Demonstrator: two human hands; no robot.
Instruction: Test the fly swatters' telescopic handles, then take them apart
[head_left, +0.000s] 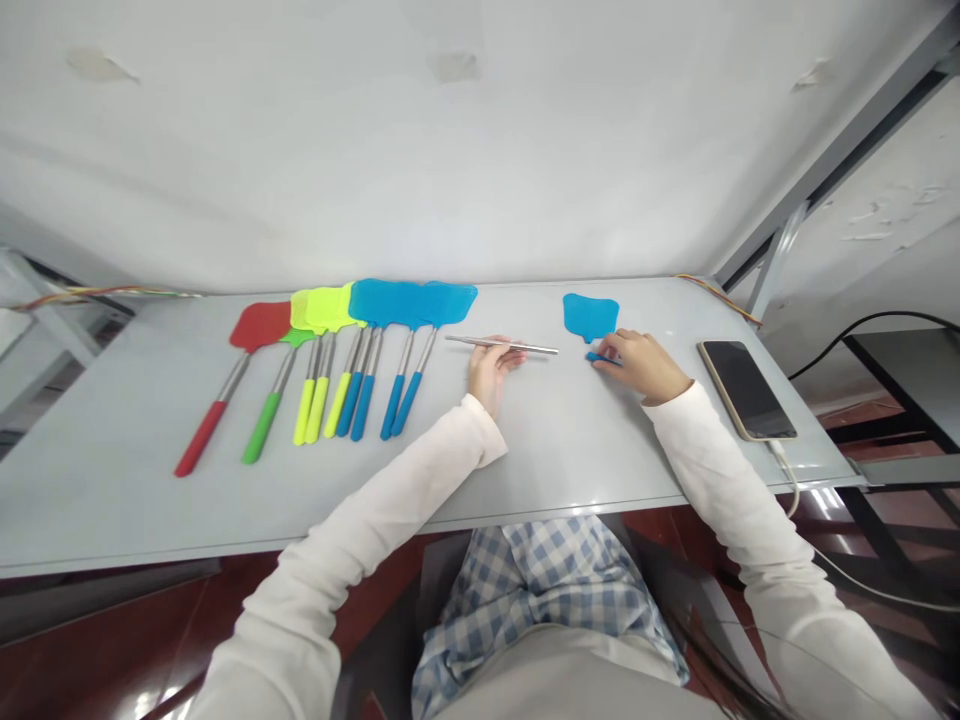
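Observation:
My left hand [489, 376] pinches a thin silver metal rod [536, 348], held level a little above the table. In my right hand [643, 364] is the end of a small blue handle [593, 357]; most of it is hidden by my fingers. Just beyond those fingers lies a loose blue fly swatter head [591, 315], flat on the table and apart from the rod. To the left of my left hand, assembled blue fly swatters [413, 300] lie in a row, their handles towards me.
Yellow fly swatters [330, 308], a green one [262, 425] and a red one [201, 438] continue the row leftwards, heads overlapping. A phone [747, 388] with a white cable [787, 475] lies on the grey table [570, 450] at right. Behind stands a white wall [480, 170].

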